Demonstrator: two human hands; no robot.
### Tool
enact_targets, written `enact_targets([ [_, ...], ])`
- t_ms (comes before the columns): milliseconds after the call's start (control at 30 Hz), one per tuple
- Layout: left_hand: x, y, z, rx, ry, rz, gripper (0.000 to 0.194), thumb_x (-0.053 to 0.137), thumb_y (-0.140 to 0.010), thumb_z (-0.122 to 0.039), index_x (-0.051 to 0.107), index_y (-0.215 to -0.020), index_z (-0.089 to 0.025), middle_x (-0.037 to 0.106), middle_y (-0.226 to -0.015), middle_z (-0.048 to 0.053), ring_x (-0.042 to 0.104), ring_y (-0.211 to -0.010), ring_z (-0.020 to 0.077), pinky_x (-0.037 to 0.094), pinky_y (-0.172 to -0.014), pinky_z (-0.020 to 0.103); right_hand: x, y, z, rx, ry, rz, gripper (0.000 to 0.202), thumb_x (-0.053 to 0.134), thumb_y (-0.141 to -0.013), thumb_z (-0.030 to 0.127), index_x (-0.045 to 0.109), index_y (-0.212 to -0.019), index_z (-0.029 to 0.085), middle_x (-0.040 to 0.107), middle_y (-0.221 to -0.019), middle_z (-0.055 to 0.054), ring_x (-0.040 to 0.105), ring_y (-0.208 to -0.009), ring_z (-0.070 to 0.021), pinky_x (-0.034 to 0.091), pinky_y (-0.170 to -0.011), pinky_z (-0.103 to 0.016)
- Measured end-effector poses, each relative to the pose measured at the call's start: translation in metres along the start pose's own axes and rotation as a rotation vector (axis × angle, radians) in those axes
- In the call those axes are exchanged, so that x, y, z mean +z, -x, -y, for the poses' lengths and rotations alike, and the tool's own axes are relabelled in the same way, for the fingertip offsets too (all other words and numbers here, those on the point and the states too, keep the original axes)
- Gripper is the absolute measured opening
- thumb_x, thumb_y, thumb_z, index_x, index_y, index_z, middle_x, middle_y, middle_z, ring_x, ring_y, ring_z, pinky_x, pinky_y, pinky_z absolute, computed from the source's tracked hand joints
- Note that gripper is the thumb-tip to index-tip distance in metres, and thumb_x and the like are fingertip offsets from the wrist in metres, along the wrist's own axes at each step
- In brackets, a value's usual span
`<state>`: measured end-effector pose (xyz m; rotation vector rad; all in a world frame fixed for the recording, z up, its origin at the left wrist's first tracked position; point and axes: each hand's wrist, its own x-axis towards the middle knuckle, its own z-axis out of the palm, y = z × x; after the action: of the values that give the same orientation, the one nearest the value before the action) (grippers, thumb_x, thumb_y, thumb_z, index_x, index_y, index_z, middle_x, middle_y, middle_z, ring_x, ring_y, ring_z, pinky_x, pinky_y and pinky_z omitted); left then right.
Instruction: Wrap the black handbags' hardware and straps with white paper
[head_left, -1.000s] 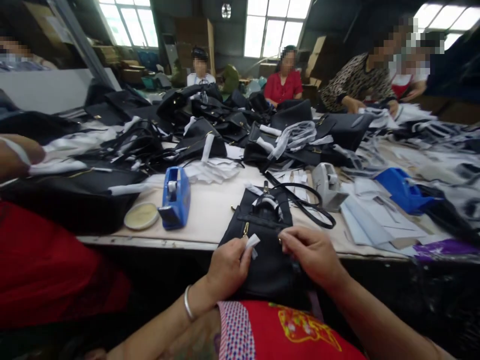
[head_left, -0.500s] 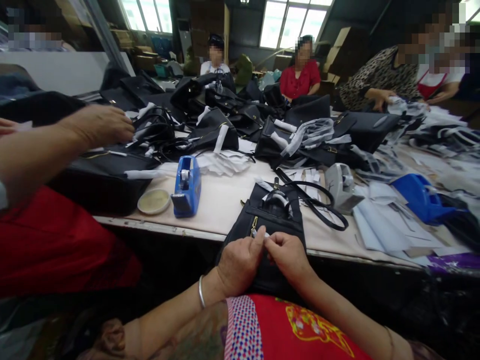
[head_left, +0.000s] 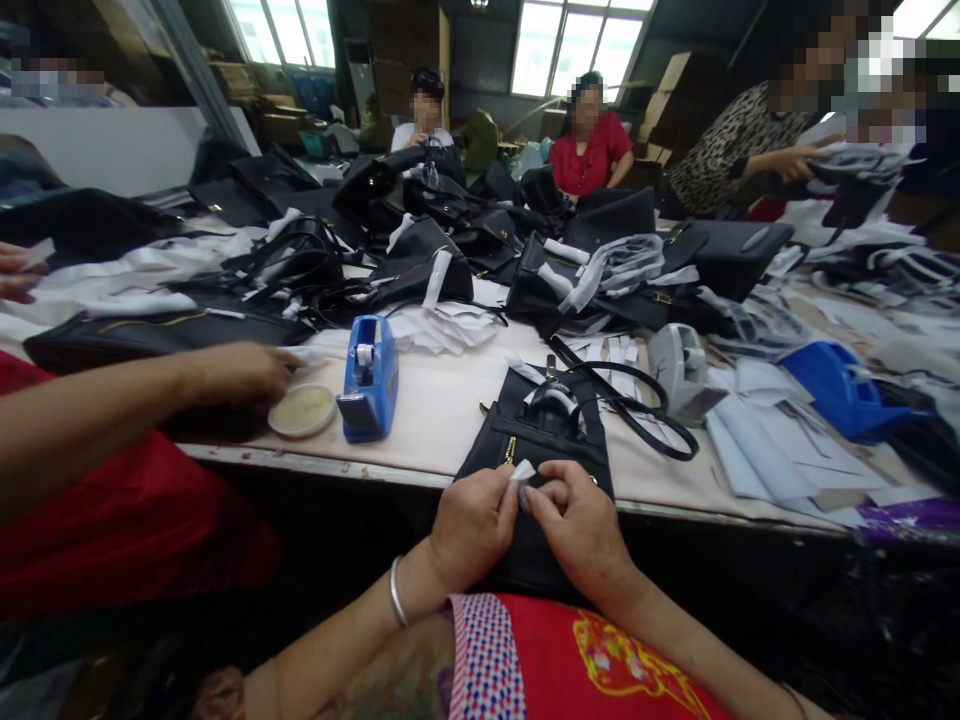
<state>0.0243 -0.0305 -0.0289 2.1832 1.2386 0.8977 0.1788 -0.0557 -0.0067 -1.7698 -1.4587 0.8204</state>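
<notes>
A black backpack (head_left: 487, 440) with a gold zipper (head_left: 511, 449) lies partly over the table's front edge, its lower part toward me. Over it, my left hand (head_left: 474, 518) pinches a small piece of white paper (head_left: 523, 470) between thumb and forefinger near the zipper's lower end. My right hand (head_left: 581, 520) meets it from the other side, thumb and fingertips closed at the same small piece. White wrapping covers part of the bag's top handle (head_left: 553, 397). A thin black strap (head_left: 660, 420) loops out to the right on the table.
Left of the bag stand a blue tape dispenser (head_left: 370, 380) and a round shallow dish (head_left: 302, 410), beside a co-worker's hand (head_left: 247, 375). A grey tape dispenser (head_left: 679, 370) and white paper sheets (head_left: 772, 440) lie right. Black bags (head_left: 420, 260) are heaped behind.
My right hand's fingers have shifted around the white piece, and more of it shows between my hands. The co-worker's hand at left has come down toward the dish.
</notes>
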Motion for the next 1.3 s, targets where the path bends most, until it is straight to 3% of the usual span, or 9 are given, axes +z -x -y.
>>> enact_targets([
  [233,-0.017,-0.006,0.007,-0.375,0.837,0.307,0.036,0.046,-0.097,-0.041,0.066,-0.113,-0.015,0.066,-0.080,0.004,0.057,-0.059,0.0106,0.043,-0.052,0.019,0.007,-0.014,-0.010,-0.016,-0.178,0.075,0.024,0.060,-0.087,0.042,0.059,-0.091,0.018,0.065,-0.061,0.001,0.059,-0.057,-0.0160,0.042,-0.056,-0.027],
  [400,-0.015,-0.004,0.016,-0.482,1.078,0.298,0.043,0.048,-0.096,-0.047,0.065,-0.116,-0.014,0.068,-0.090,0.008,0.057,-0.060,0.0097,0.044,-0.054,0.019,0.003,-0.020,-0.019,0.059,-0.537,0.318,0.030,0.063,-0.085,0.046,0.066,-0.088,0.016,0.059,-0.067,0.001,0.046,-0.053,-0.0101,0.035,-0.051,-0.024],
  [533,-0.018,-0.006,0.009,-0.328,0.854,0.302,0.043,0.043,-0.098,-0.045,0.064,-0.123,-0.016,0.069,-0.088,0.006,0.060,-0.064,0.0123,0.048,-0.060,0.023,0.002,-0.020,-0.017,0.133,-0.647,0.413,0.035,0.067,-0.083,0.048,0.067,-0.093,0.016,0.057,-0.071,0.002,0.039,-0.052,-0.0082,0.030,-0.049,-0.023],
  [633,-0.029,-0.006,0.009,-0.078,0.594,0.303,0.042,0.038,-0.101,-0.039,0.063,-0.128,-0.018,0.071,-0.104,0.008,0.065,-0.092,0.0196,0.051,-0.087,0.033,0.001,-0.020,-0.012,0.073,-0.529,0.325,0.029,0.075,-0.076,0.043,0.067,-0.075,0.015,0.056,-0.065,0.002,0.044,-0.059,-0.0103,0.034,-0.055,-0.024],
  [833,-0.052,0.009,0.030,-0.004,0.258,0.447,0.037,0.039,-0.099,-0.031,0.065,-0.125,-0.026,0.065,-0.131,0.003,0.029,-0.146,0.0284,0.024,-0.120,0.049,0.001,-0.018,-0.009,0.082,-0.530,0.240,0.030,0.074,-0.076,0.045,0.068,-0.074,0.016,0.051,-0.058,0.004,0.039,-0.054,-0.0101,0.029,-0.052,-0.025],
  [900,-0.050,0.018,0.030,-0.058,0.256,0.469,0.033,0.041,-0.098,-0.028,0.072,-0.109,-0.025,0.070,-0.120,0.002,0.030,-0.146,0.0275,0.025,-0.119,0.048,0.002,-0.017,-0.010,0.090,-0.548,0.242,0.032,0.075,-0.075,0.046,0.067,-0.072,0.016,0.049,-0.056,0.004,0.039,-0.053,-0.0100,0.028,-0.051,-0.024],
  [1000,-0.039,0.028,0.024,-0.179,0.272,0.325,0.029,0.046,-0.095,-0.025,0.073,-0.084,-0.021,0.074,-0.108,0.005,0.044,-0.138,0.0266,0.037,-0.113,0.043,0.002,-0.016,-0.014,0.115,-0.659,0.322,0.034,0.073,-0.078,0.050,0.067,-0.077,0.016,0.050,-0.056,0.005,0.040,-0.052,-0.0096,0.030,-0.050,-0.024],
  [1133,-0.024,0.031,0.016,-0.217,0.249,0.195,0.025,0.051,-0.090,-0.022,0.075,-0.083,-0.020,0.071,-0.116,0.010,0.053,-0.129,0.0266,0.044,-0.106,0.043,0.000,-0.014,-0.013,0.134,-0.675,0.545,0.039,0.078,-0.073,0.048,0.072,-0.094,0.016,0.062,-0.066,0.001,0.051,-0.057,-0.0118,0.041,-0.056,-0.025],
  [1300,-0.023,0.027,0.013,-0.112,0.129,0.140,0.028,0.047,-0.089,-0.017,0.076,-0.090,-0.020,0.072,-0.112,0.012,0.057,-0.121,0.0286,0.041,-0.105,0.053,0.008,-0.010,-0.003,0.105,-0.382,0.397,0.024,0.074,-0.073,0.036,0.075,-0.081,0.013,0.075,-0.081,-0.006,0.065,-0.075,-0.0213,0.051,-0.073,-0.033],
])
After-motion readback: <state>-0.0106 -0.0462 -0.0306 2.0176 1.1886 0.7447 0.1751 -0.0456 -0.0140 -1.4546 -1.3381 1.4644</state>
